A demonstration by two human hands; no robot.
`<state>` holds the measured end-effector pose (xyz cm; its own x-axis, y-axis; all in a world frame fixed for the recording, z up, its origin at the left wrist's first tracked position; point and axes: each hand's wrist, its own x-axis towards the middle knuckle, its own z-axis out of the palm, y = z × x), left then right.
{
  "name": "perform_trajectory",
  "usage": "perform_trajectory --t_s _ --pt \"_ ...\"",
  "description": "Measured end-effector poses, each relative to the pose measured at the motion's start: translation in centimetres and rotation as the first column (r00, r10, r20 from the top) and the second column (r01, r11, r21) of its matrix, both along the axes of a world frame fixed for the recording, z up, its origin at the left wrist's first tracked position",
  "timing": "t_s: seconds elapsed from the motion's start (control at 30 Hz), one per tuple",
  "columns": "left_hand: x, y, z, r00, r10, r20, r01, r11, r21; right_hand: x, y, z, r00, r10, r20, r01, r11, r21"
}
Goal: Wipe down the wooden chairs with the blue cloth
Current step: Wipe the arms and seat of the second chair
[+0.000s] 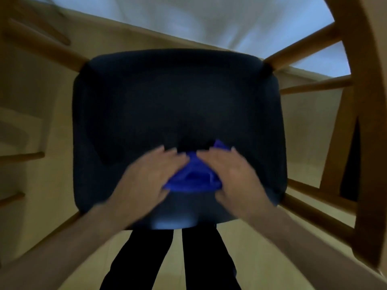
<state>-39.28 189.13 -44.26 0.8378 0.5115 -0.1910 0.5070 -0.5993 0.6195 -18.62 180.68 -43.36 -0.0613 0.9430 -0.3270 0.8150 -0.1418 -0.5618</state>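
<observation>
Head view, looking straight down; frame heavily motion-blurred.

Chair: wooden frame, dark padded seat filling the centre of view. Wooden legs run out from the seat corners at 10, 2, 4 and 8 o'clock. Rungs show at 3 to 4 o'clock.

Cloth: blue, bunched, lying on the seat near its 6 o'clock edge. One corner sticks up toward 1 o'clock past the right fingers.

Left hand: palm down, fingers straight and together, pointing toward 1 o'clock. It rests on the left side of the cloth, thumb at the cloth's lower left corner. Flat, not curled, as far as the blur allows.

Right hand: palm down, fingers straight, pointing toward 11 o'clock. It rests on the right side of the cloth, thumb near the lower right corner. Also flat; no grip visible.

The two hands lie close together, fingertips nearly meeting above the cloth, blue fabric showing in the wedge between them. Both forearms are bare and enter from the lower corners.

Below the seat edge at 6 o'clock: two legs in dark trousers, standing on a pale wooden floor.

At 12 o'clock: pale, blurred surface; cannot identify it.
</observation>
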Motion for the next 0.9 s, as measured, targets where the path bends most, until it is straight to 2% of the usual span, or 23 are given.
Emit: perform_trajectory --t_s 0.1,0.2,0.27,0.4,0.53,0.63,0.7,0.73,0.8,0.83,0.9 --pt "2.6 6.9 -0.4 0.988 0.155 0.009 -0.154 0.976 0.156 2.2 8.5 -0.1 0.992 -0.116 0.054 0.113 0.992 0.057" --pt "4.7 12.1 -1.3 0.943 0.322 -0.085 -0.302 0.934 0.193 2.7 16.1 -1.3 0.973 -0.184 0.14 0.173 0.981 0.089" --pt "4.7 12.9 -1.6 0.933 0.342 -0.111 -0.32 0.931 0.175 1.3 17.8 -2.4 0.965 -0.188 0.183 0.168 0.979 0.119" --pt "1.0 8.0 -1.9 0.905 0.415 -0.092 -0.403 0.907 0.124 -2.4 13.6 -3.6 0.971 -0.182 0.155 0.155 0.973 0.17" --pt "-1.9 -0.6 -1.8 0.882 0.463 -0.087 -0.458 0.886 0.069 -5.0 4.7 -3.1 0.991 -0.102 0.089 0.098 0.994 0.056" --pt "-1.8 -9.2 -0.9 0.866 0.487 -0.118 -0.489 0.872 0.009 -4.0 -2.0 -1.6 0.994 0.083 0.069 -0.076 0.992 -0.105" --pt "-1.3 -13.1 0.0 0.884 0.455 -0.109 -0.462 0.886 -0.041 -2.4 -4.1 -0.2 0.956 0.285 0.068 -0.263 0.937 -0.231" --pt "-1.0 -13.7 0.0 0.892 0.441 -0.101 -0.448 0.892 -0.058 -1.5 -4.0 0.1 0.935 0.351 0.058 -0.324 0.907 -0.268" --pt "-0.6 -12.4 -0.2 0.894 0.44 -0.081 -0.443 0.897 -0.016 -0.5 -1.7 0.8 0.935 0.352 0.042 -0.323 0.894 -0.311" --pt "-0.5 -10.9 -0.1 0.876 0.475 -0.081 -0.474 0.88 0.038 -0.5 0.1 1.1 0.954 0.298 0.022 -0.28 0.918 -0.28" --pt "-0.9 -6.2 0.0 0.799 0.601 -0.036 -0.588 0.791 0.166 -1.7 4.2 1.3 0.982 0.19 0.009 -0.187 0.975 -0.122"
